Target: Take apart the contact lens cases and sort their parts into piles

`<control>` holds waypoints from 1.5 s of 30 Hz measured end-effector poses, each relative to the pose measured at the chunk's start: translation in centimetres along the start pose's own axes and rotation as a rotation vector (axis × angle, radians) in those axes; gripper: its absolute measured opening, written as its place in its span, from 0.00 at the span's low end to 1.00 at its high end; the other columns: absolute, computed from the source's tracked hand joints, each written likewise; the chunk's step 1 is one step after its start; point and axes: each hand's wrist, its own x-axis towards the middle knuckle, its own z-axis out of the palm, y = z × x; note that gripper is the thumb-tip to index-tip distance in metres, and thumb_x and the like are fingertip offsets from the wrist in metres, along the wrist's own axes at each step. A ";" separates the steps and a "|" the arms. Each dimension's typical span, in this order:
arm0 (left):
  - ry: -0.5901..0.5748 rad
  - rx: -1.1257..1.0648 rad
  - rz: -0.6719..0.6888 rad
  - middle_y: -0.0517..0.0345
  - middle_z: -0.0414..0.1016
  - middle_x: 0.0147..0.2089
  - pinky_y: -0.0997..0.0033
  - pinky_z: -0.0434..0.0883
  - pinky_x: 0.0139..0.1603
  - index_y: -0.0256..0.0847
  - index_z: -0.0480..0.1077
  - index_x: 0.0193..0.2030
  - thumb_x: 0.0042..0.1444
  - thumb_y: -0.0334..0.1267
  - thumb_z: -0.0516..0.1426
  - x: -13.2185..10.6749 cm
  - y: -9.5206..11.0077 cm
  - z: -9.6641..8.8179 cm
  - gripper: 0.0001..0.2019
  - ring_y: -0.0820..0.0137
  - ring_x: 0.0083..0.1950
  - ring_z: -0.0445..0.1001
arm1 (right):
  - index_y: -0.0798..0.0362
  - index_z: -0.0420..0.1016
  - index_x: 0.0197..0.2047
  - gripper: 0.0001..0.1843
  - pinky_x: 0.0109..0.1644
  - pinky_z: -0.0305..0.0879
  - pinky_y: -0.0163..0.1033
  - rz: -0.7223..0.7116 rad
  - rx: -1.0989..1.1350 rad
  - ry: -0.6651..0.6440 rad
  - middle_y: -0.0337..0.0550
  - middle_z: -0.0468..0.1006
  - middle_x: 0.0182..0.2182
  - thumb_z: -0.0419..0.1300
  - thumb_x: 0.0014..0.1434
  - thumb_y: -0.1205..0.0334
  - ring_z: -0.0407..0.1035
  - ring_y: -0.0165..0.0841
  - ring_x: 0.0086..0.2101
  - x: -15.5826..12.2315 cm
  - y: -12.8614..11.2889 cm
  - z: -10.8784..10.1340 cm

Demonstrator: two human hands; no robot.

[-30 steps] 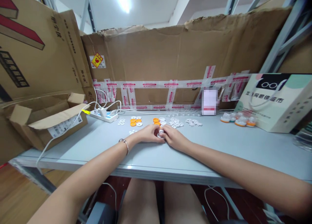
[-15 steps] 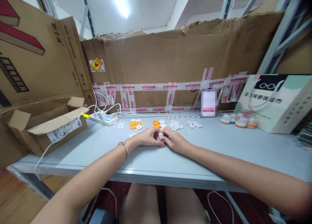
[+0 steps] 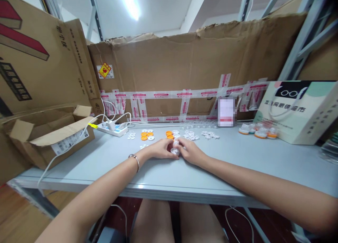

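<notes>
Close together over the middle of the table, both my hands work on one small white plastic part. My left hand (image 3: 161, 149) curls its fingers and thumb around the lower piece, a round white plastic part (image 3: 174, 151). Against its upper side my right hand (image 3: 190, 151) is closed, pinching the top of the part; fingers hide much of it. Just behind the hands lie orange and white rings (image 3: 169, 134). Small white plastic pieces (image 3: 190, 135) are heaped behind my right hand, with more white pieces (image 3: 210, 135) further right.
More orange and white rings (image 3: 146, 134) lie left of my hands. A power strip (image 3: 112, 129) with cables and an open carton (image 3: 60, 130) stand at left. Rightward are a phone (image 3: 226, 111), capped orange and white assemblies (image 3: 261, 132) and a paper bag (image 3: 295, 116). Cardboard (image 3: 163, 67) walls the back.
The white part between my fingers has turned, and more of its round face shows. My right fingers have shifted slightly; my left hand stays nearly in place.
</notes>
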 end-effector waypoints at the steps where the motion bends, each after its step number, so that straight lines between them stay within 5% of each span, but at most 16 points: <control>1: 0.001 -0.009 0.003 0.62 0.63 0.28 0.77 0.58 0.25 0.36 0.64 0.34 0.41 0.45 0.61 0.0 0.0 0.0 0.17 0.75 0.27 0.61 | 0.53 0.61 0.28 0.06 0.33 0.57 0.37 0.013 -0.004 0.016 0.41 0.67 0.25 0.47 0.56 0.68 0.61 0.32 0.28 0.1 -0.2 0.0; 13: -0.025 -0.122 0.077 0.63 0.62 0.27 0.78 0.58 0.26 0.36 0.66 0.35 0.45 0.41 0.58 -0.4 0.5 -0.2 0.12 0.77 0.27 0.59 | 0.53 0.65 0.33 0.06 0.37 0.64 0.38 0.143 0.351 0.134 0.39 0.72 0.28 0.54 0.53 0.60 0.68 0.31 0.30 0.9 -0.9 -0.7; 20: -0.033 -0.164 0.076 0.60 0.67 0.32 0.76 0.62 0.31 0.38 0.68 0.42 0.37 0.44 0.64 -0.2 0.2 -1.0 0.24 0.74 0.32 0.64 | 0.54 0.68 0.33 0.10 0.38 0.65 0.38 0.224 0.612 0.089 0.39 0.74 0.28 0.59 0.48 0.58 0.69 0.31 0.30 1.4 -0.8 -1.5; 24: 0.167 -0.216 0.036 0.53 0.71 0.40 0.71 0.65 0.40 0.37 0.70 0.43 0.43 0.43 0.62 -0.3 0.5 -2.8 0.20 0.69 0.41 0.68 | 0.54 0.70 0.31 0.10 0.37 0.65 0.38 0.284 0.685 0.092 0.37 0.74 0.25 0.60 0.47 0.57 0.69 0.29 0.28 1.7 -1.6 -2.5; 28: 0.360 -0.382 0.155 0.50 0.71 0.43 0.69 0.66 0.46 0.36 0.71 0.43 0.52 0.42 0.56 -0.5 1.2 -3.4 0.15 0.69 0.44 0.69 | 0.54 0.72 0.27 0.09 0.36 0.64 0.37 0.321 0.689 0.077 0.37 0.73 0.22 0.61 0.45 0.57 0.67 0.28 0.26 1.8 -2.2 -3.2; 35: 0.262 -0.521 0.254 0.52 0.68 0.39 0.67 0.69 0.44 0.38 0.74 0.39 0.50 0.42 0.59 -0.5 2.0 -2.1 0.12 0.69 0.41 0.70 | 0.54 0.77 0.26 0.09 0.34 0.61 0.36 0.307 0.681 -0.018 0.37 0.73 0.22 0.63 0.45 0.56 0.64 0.27 0.26 1.6 -1.3 -3.3; 45: 0.398 -0.521 0.252 0.53 0.71 0.36 0.69 0.71 0.39 0.34 0.70 0.36 0.48 0.39 0.60 -0.5 2.2 -1.9 0.11 0.70 0.38 0.71 | 0.54 0.77 0.24 0.10 0.32 0.62 0.36 0.390 0.729 0.138 0.39 0.76 0.21 0.66 0.40 0.56 0.67 0.28 0.24 1.8 -1.9 -3.5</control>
